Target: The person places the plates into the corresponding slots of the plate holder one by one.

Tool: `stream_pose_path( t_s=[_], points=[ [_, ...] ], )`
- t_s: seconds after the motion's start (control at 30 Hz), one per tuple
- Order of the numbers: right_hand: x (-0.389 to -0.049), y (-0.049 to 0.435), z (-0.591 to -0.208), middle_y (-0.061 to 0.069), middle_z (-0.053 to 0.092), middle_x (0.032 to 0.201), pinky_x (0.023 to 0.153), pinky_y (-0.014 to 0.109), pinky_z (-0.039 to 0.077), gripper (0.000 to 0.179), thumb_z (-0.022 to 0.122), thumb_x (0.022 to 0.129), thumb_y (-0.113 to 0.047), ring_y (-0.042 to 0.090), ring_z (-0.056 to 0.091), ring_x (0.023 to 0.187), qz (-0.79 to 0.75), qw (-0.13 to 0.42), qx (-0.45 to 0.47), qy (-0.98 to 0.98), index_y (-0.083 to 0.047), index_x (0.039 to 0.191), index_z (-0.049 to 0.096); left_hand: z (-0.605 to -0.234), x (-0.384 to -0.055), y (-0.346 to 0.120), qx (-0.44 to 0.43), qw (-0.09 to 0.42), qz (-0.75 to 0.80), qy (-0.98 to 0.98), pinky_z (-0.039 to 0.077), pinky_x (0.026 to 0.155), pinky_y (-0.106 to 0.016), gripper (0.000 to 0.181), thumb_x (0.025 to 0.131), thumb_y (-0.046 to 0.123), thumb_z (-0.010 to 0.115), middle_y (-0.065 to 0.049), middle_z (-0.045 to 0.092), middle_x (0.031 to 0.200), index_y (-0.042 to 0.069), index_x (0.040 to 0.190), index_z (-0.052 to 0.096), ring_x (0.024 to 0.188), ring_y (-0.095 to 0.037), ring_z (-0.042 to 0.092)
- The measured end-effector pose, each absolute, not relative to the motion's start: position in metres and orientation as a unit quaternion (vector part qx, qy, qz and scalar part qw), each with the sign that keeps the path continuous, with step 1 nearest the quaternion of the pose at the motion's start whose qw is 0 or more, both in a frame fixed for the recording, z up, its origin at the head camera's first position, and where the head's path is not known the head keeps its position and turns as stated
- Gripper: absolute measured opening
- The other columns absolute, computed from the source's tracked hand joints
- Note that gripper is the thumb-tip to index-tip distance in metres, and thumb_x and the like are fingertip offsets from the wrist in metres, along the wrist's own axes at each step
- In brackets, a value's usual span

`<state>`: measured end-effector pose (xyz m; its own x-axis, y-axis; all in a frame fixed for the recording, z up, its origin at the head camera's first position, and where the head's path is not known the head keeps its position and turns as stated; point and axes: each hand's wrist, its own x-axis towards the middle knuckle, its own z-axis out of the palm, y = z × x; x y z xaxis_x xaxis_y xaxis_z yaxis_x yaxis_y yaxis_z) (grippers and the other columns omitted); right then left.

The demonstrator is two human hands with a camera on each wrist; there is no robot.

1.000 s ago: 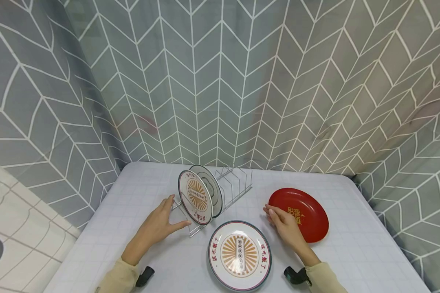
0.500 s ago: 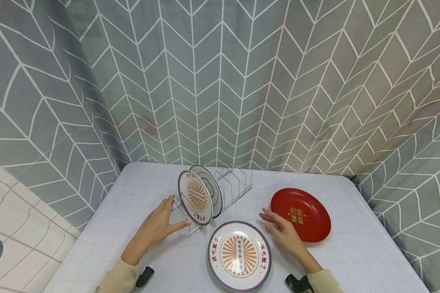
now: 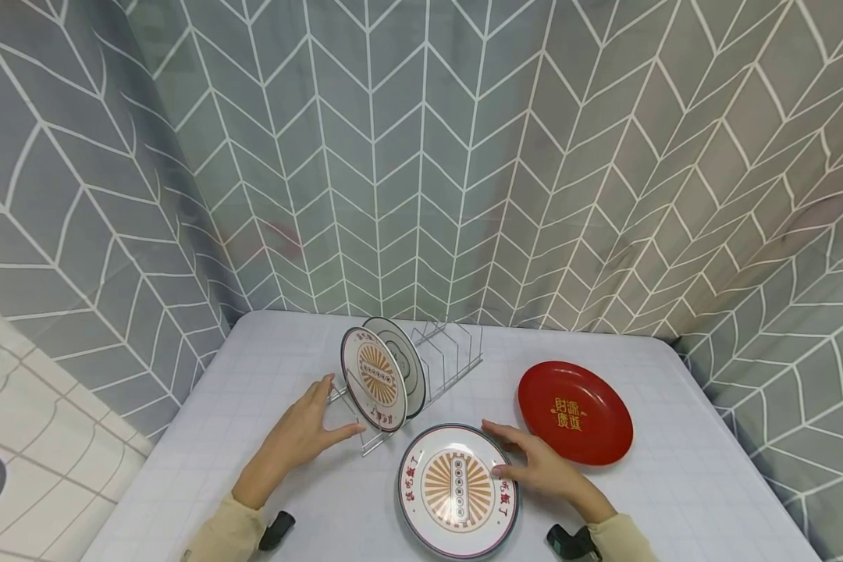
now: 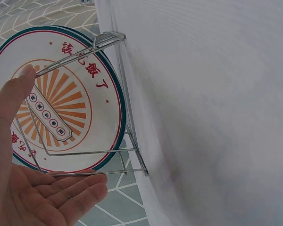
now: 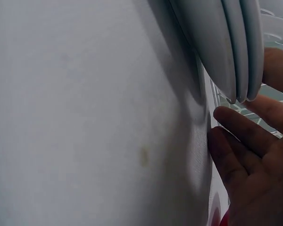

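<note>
My left hand (image 3: 302,429) spans the near left end of a wire plate rack (image 3: 464,375), thumb and fingers spread. In the left wrist view its thumb is at the top of a wire loop and its straight fingers lie along a lower wire. Two plates lean upright in the rack: a patterned front plate (image 3: 375,378) and a white plate (image 3: 414,367) behind it. A stack of patterned plates (image 3: 460,507) lies flat. My right hand (image 3: 544,468) is at its right edge, thumb over the rim; in the right wrist view its fingers (image 5: 240,132) are loosely extended beside several plates (image 5: 243,52).
A red oval plate (image 3: 593,406) with gold characters lies right of the stack, just beyond my right hand. The rack's right-hand slots hold no plates. A white cloth covers the table (image 3: 688,484); a patterned grey curtain (image 3: 421,156) hangs behind it.
My right hand has moved left from the red plate to the right edge of the plate stack, its thumb now over the rim. The left hand and the rack have stayed put.
</note>
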<state>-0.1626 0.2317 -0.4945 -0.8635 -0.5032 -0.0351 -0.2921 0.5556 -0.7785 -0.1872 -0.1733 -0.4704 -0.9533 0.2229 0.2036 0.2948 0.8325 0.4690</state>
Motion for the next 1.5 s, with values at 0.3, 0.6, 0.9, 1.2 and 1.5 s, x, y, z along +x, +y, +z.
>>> stream_pose_path(
  t_s=[0.3,0.6,0.9,1.2,1.5],
  points=[
    [-0.165,0.234,-0.495,0.005,0.054,0.145,0.112,0.038,0.042,0.063,0.073,0.086,-0.038,0.033,0.046,0.137,-0.380,0.123,-0.234,0.886,-0.016,0.142,0.052,-0.470,-0.188,-0.174,-0.129,0.064,-0.255,-0.956,0.048,0.101,-0.055,0.111,0.076,0.066,0.071,-0.032,0.047,0.141,-0.009,0.147,0.030,0.125,-0.046,0.053],
    [-0.167,0.233,-0.494,0.007,0.062,0.132,0.102,0.021,0.048,0.048,0.069,0.091,-0.028,0.022,0.059,0.120,-0.419,0.108,-0.235,0.870,-0.012,0.135,0.057,-0.471,-0.186,-0.174,-0.125,0.055,-0.259,-0.956,0.047,0.102,-0.056,0.110,0.077,0.065,0.071,-0.033,0.046,0.142,-0.008,0.148,0.029,0.126,-0.046,0.052],
    [-0.168,0.232,-0.482,0.014,0.064,0.130,0.084,0.021,0.055,0.043,0.068,0.092,-0.018,0.011,0.060,0.102,-0.478,0.072,-0.186,0.856,-0.005,0.133,0.059,-0.472,-0.185,-0.172,-0.125,0.060,-0.259,-0.956,0.047,0.103,-0.056,0.108,0.077,0.061,0.073,-0.033,0.045,0.142,-0.008,0.147,0.030,0.127,-0.046,0.052],
    [-0.169,0.240,-0.472,0.017,0.063,0.131,0.088,0.018,0.053,0.046,0.067,0.093,-0.017,0.015,0.062,0.103,-0.498,0.078,-0.192,0.842,-0.004,0.136,0.057,-0.470,-0.186,-0.172,-0.121,0.054,-0.254,-0.958,0.047,0.103,-0.055,0.108,0.077,0.062,0.073,-0.033,0.045,0.143,-0.008,0.148,0.030,0.127,-0.046,0.051],
    [-0.167,0.249,-0.466,0.025,0.051,0.140,0.090,0.018,0.054,0.056,0.065,0.094,-0.015,0.013,0.060,0.110,-0.561,0.163,-0.170,0.794,-0.002,0.144,0.046,-0.469,-0.187,-0.172,-0.119,0.052,-0.255,-0.958,0.046,0.103,-0.056,0.107,0.077,0.060,0.074,-0.033,0.045,0.143,-0.008,0.148,0.029,0.128,-0.046,0.051]
  ],
)
